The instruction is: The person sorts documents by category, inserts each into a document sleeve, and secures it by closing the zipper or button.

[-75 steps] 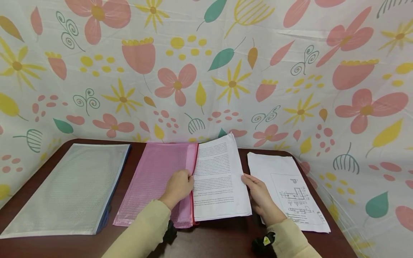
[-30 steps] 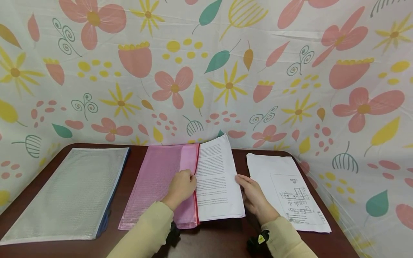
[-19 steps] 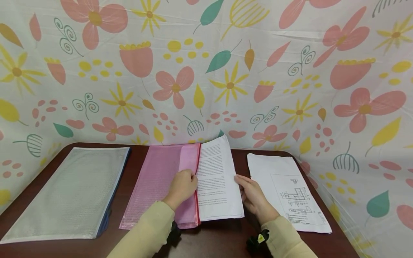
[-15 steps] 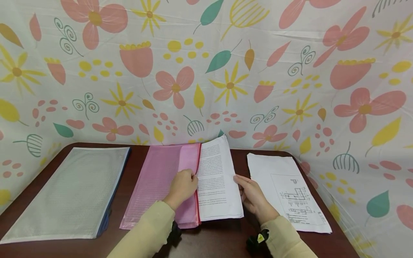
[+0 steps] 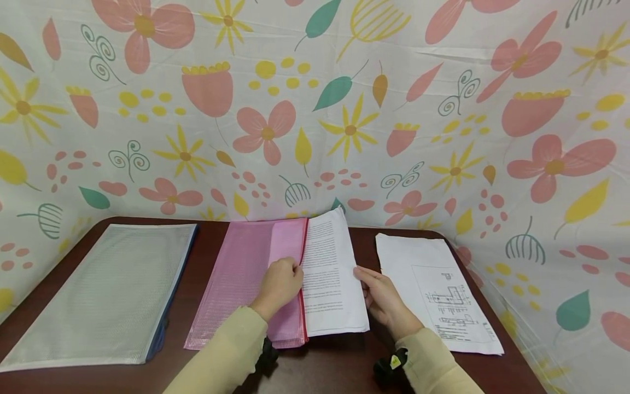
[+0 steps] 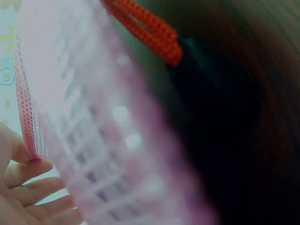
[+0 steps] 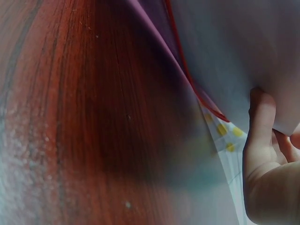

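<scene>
A pink mesh zip pouch (image 5: 231, 273) lies in the middle of the table, its red zip edge facing right. My left hand (image 5: 279, 282) pinches that edge between thumb and fingers; in the left wrist view the pouch (image 6: 89, 122) looms blurred beside the fingers (image 6: 40, 190). A stack of printed sheets (image 5: 330, 279) reaches partly into the pouch's mouth, its left portion covered by the pink mesh. My right hand (image 5: 386, 298) holds the stack's right edge, thumb on top. From below, the right wrist view shows fingers (image 7: 262, 117) against the paper's underside (image 7: 220, 51).
A clear mesh pouch (image 5: 108, 290) with a blue zip edge lies at the left of the dark wooden table (image 5: 315, 372). Another paper stack (image 5: 433, 290), with a line drawing, is at the right. A flowered curtain (image 5: 315, 109) hangs behind the table.
My right hand has moved left with the printed sheets, and more of them is inside the pink pouch. The pouch and my left hand have shifted slightly right.
</scene>
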Demonstrator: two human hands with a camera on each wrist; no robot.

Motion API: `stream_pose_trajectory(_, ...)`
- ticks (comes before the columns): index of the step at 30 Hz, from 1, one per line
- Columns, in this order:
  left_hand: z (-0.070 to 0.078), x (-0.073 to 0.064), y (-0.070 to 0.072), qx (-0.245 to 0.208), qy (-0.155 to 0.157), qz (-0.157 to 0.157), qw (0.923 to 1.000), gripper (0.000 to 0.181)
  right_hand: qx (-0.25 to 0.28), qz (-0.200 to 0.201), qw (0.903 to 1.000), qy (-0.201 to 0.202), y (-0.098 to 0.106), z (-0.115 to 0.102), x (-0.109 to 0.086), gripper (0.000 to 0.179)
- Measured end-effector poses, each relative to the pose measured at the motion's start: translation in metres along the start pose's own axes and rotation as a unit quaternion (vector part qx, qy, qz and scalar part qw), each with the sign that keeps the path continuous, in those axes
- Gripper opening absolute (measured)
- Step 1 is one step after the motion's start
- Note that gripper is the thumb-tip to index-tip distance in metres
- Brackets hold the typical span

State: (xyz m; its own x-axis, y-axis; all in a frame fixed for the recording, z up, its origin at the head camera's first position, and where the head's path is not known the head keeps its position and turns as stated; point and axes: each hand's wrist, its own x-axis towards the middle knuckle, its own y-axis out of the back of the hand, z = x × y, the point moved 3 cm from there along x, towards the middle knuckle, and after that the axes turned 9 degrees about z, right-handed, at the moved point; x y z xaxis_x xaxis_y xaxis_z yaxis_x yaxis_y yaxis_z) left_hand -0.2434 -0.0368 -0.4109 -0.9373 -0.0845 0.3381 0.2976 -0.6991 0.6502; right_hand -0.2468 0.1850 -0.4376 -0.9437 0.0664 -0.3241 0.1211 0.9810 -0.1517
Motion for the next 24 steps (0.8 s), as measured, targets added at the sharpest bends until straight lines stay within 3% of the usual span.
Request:
stream_pose_trajectory(16,0.0051,-0.0006,-0.0013,-0.019,-0.002,0.004,0.9998,0.028,0.009,-0.008,0.9999,-0.002,-0.0056,0.0028,-0.0009,0.049)
stream_pose_trajectory(24,0.0069,-0.0008,-0.0009,-0.028,0.010,0.001,0.9996,0.029,0.009,-0.002,1.0000,-0.003,-0.0069,0.0033,0.0004,0.046)
